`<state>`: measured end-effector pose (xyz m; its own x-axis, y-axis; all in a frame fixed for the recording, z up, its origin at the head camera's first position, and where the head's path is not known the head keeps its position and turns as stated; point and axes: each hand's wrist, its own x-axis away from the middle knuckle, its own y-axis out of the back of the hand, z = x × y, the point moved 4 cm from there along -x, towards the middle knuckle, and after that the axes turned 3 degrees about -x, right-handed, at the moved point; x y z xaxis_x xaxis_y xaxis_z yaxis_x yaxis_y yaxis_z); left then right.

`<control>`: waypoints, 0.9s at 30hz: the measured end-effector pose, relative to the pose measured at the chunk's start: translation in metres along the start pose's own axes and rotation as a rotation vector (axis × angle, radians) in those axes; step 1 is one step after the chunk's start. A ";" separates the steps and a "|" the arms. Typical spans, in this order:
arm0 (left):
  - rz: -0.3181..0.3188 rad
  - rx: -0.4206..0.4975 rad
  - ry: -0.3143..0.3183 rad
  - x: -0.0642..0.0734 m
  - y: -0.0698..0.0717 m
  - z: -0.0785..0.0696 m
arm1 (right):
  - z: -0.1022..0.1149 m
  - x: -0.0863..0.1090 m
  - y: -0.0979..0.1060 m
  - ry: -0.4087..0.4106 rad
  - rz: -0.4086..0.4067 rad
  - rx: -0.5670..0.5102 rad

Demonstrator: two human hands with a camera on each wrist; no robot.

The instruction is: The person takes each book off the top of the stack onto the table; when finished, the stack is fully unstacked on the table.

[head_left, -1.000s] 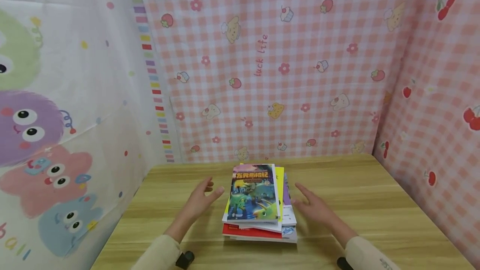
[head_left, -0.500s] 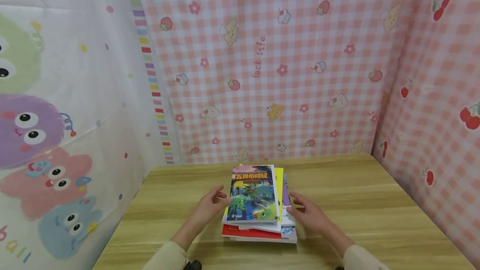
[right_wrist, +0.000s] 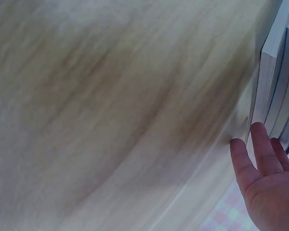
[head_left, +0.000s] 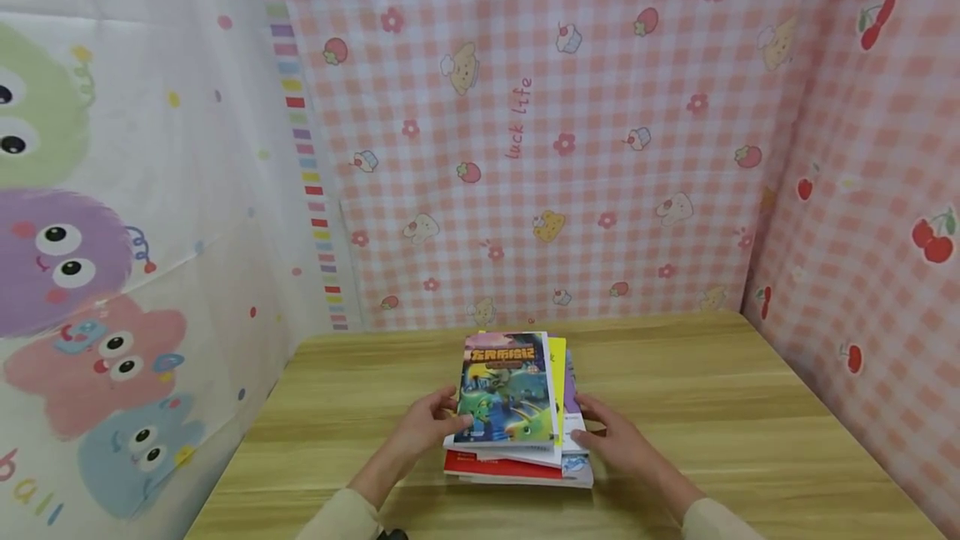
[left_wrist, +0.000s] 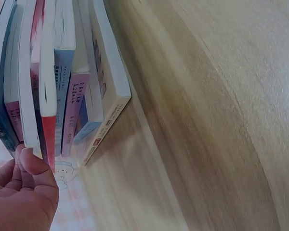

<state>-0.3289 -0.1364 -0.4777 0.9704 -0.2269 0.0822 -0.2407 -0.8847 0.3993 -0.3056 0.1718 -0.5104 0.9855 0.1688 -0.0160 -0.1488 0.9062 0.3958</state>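
A loosely stacked pile of several books lies on the wooden table. On top is a comic book point(head_left: 506, 394) with a colourful dinosaur cover; edges of a yellow book point(head_left: 557, 357) and a red book point(head_left: 517, 465) show below it. My left hand point(head_left: 420, 427) is at the pile's left side, its thumb over the top cover's edge and its fingers slightly bent against the spines point(left_wrist: 77, 103). Across from it, my right hand point(head_left: 618, 440) touches the right side. In the right wrist view its fingers point(right_wrist: 265, 149) reach out beside the page edges.
The wooden table point(head_left: 337, 390) extends around the pile. Behind it hangs a pink checked cloth point(head_left: 600, 173), with a white cartoon cloth point(head_left: 217, 165) on the left and another checked cloth point(head_left: 862, 232) on the right.
Both hands have moved inward from either side and now reach the book pile. The pile has stayed in place, apart from a slight shift of the head view.
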 end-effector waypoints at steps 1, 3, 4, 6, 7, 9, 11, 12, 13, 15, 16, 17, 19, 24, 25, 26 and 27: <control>0.005 0.012 0.000 0.000 -0.001 0.000 | -0.001 0.000 0.000 0.001 -0.001 -0.001; 0.012 0.026 -0.004 -0.001 -0.003 0.000 | -0.001 0.000 -0.001 0.005 0.002 -0.009; 0.015 0.036 -0.004 -0.001 -0.004 0.001 | -0.002 0.001 -0.001 0.006 0.004 -0.015; 0.020 0.052 -0.011 -0.002 -0.005 0.002 | -0.002 0.001 -0.002 0.006 0.011 -0.017; 0.020 0.052 -0.011 -0.003 -0.005 0.002 | -0.002 0.001 -0.002 0.001 0.011 -0.017; 0.019 0.042 -0.005 -0.005 -0.005 0.003 | -0.002 0.001 -0.002 -0.011 0.015 -0.014; 0.026 0.030 -0.005 -0.007 -0.005 0.003 | -0.001 0.001 -0.002 -0.026 0.014 -0.011; 0.031 0.031 0.000 -0.008 -0.005 0.003 | 0.000 0.001 -0.002 -0.030 0.014 -0.008; 0.035 0.029 0.002 -0.009 -0.005 0.002 | 0.000 0.001 -0.002 -0.029 0.008 -0.010; 0.050 0.035 0.000 -0.010 -0.005 0.001 | 0.002 0.002 -0.003 -0.031 -0.002 -0.014; 0.056 0.038 -0.005 -0.010 -0.005 0.000 | 0.003 0.002 -0.003 -0.034 -0.008 -0.023; 0.060 0.042 -0.006 -0.010 -0.005 -0.001 | 0.003 0.002 -0.004 -0.036 -0.014 -0.024; 0.060 0.061 -0.005 -0.009 -0.005 -0.002 | 0.004 0.003 -0.005 -0.039 -0.020 -0.031; 0.035 0.153 -0.019 -0.007 -0.003 -0.002 | 0.005 0.003 -0.008 -0.060 -0.026 -0.016; 0.028 0.171 -0.023 -0.006 -0.002 -0.002 | 0.005 0.003 -0.008 -0.062 -0.026 -0.011; 0.021 0.184 -0.025 -0.006 -0.001 -0.001 | 0.005 0.003 -0.008 -0.064 -0.026 -0.006; 0.015 0.197 -0.024 -0.006 0.000 0.000 | 0.005 0.003 -0.007 -0.066 -0.027 0.001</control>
<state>-0.3345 -0.1349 -0.4779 0.9665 -0.2485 0.0637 -0.2564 -0.9431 0.2116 -0.3007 0.1638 -0.5085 0.9924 0.1181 0.0343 -0.1220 0.9099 0.3965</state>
